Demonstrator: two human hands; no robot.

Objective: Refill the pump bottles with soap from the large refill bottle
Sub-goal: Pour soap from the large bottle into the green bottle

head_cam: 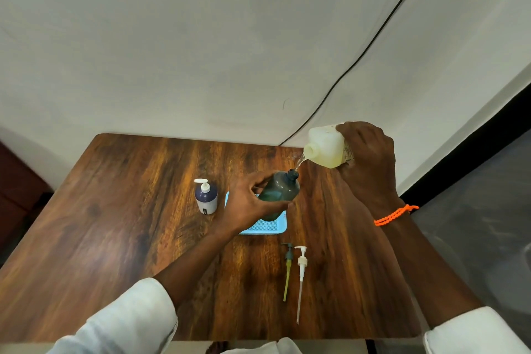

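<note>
My right hand (pixel 369 152) grips the large pale refill bottle (pixel 326 146), tipped on its side with its mouth pointing left. A thin stream of yellowish soap runs from it into the open neck of a dark green pump bottle (pixel 280 191). My left hand (pixel 250 204) holds that green bottle tilted, its base over a light blue tray (pixel 273 227). A dark blue pump bottle (pixel 206 197) with its white pump on stands upright to the left. Two removed pumps lie nearer me: a green pump (pixel 288 267) and a white pump (pixel 301 276).
The wooden table (pixel 129 224) ends at a white wall behind. A black cable (pixel 353 63) runs down the wall to the table's back right corner. The table's right edge (pixel 402 282) drops off to a grey floor.
</note>
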